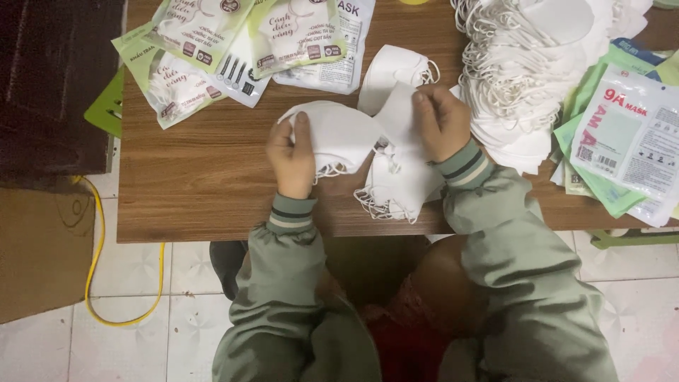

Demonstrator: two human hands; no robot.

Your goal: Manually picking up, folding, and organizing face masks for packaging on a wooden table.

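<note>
My left hand point(291, 157) grips the left end of a folded white face mask point(338, 134) over the wooden table point(205, 177). My right hand point(442, 122) pinches another white mask point(399, 177) that hangs down to the table's near edge, its ear loops dangling. The two masks overlap between my hands. A third white mask point(390, 71) lies flat just beyond them. Both sleeves are grey-green with striped cuffs.
A big heap of white masks with loops point(523, 64) sits at the back right. Green and white mask packets point(622, 141) lie at the right, more packets point(233, 49) at the back left. A yellow cable point(95, 247) runs on the tiled floor.
</note>
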